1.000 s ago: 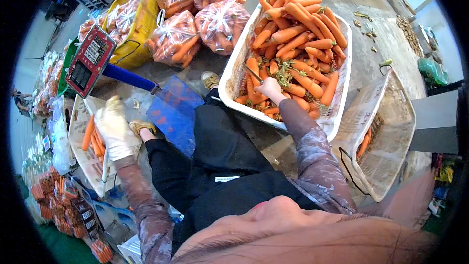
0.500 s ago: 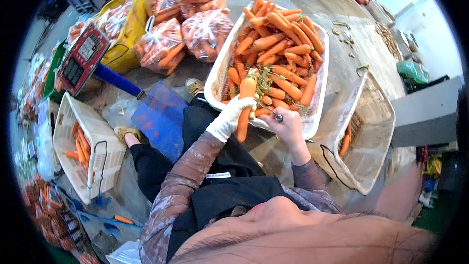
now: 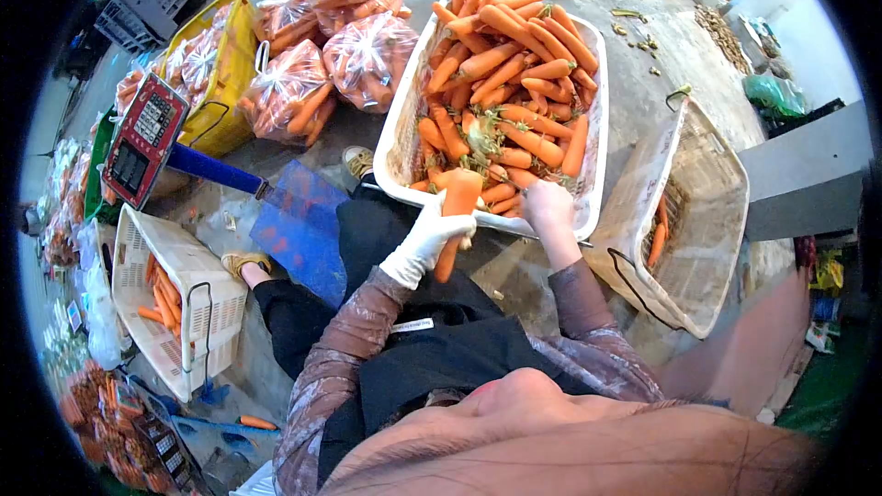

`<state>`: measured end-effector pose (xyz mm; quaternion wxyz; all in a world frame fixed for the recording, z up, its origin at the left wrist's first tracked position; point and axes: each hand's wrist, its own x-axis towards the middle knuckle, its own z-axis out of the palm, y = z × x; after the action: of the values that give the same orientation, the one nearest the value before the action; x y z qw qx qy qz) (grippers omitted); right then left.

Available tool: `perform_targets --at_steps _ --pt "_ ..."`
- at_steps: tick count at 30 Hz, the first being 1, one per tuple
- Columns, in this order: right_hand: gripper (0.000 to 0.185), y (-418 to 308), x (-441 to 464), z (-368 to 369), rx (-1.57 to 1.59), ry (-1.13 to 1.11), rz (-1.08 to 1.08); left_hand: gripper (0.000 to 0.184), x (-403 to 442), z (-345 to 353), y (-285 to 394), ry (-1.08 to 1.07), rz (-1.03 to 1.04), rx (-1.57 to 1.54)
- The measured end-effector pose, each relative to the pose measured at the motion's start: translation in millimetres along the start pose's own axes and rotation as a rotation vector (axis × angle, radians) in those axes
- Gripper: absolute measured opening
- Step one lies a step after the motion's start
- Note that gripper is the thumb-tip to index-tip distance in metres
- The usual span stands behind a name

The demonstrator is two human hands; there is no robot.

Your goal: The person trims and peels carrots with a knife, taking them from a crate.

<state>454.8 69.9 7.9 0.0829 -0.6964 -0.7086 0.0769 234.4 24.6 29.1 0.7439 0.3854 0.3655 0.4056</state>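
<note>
My left hand (image 3: pixel 428 231), in a white glove, is closed around a thick carrot (image 3: pixel 461 193) held upright at the near edge of a white plastic crate (image 3: pixel 599 142). Its upper end looks blunt, without leaves. Loose carrots (image 3: pixel 501 64) are heaped in the crate, with green leafy trimmings (image 3: pixel 482 136) lying among them. Over the crate's near right part is my bare right hand (image 3: pixel 549 208), its fingers curled and apart from the held carrot. The small knife seen in it earlier is now hidden by the hand.
Tied clear bags of carrots (image 3: pixel 370 60) stand beyond, beside a yellow crate (image 3: pixel 230 64). A scale with a red display (image 3: pixel 145 140) and blue platform (image 3: pixel 299 230) is at left. Tipped crates holding a few carrots lie left (image 3: pixel 207 285) and right (image 3: pixel 707 285).
My right hand has moved away from the held carrot, toward the right over the heap. The carrot has tilted toward me and come away from the leaves. The whole view has shifted slightly.
</note>
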Motion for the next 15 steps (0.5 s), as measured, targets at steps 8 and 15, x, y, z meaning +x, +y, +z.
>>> perform_targets --at_steps 8,15 --pt "0.032 15 -2 22 -0.020 -0.197 0.171 0.041 -14 -37 10 -0.203 -0.158 -1.222" --pt "0.025 59 16 41 0.079 -0.110 0.066 0.024 -108 -183 61 0.665 0.445 -0.825"
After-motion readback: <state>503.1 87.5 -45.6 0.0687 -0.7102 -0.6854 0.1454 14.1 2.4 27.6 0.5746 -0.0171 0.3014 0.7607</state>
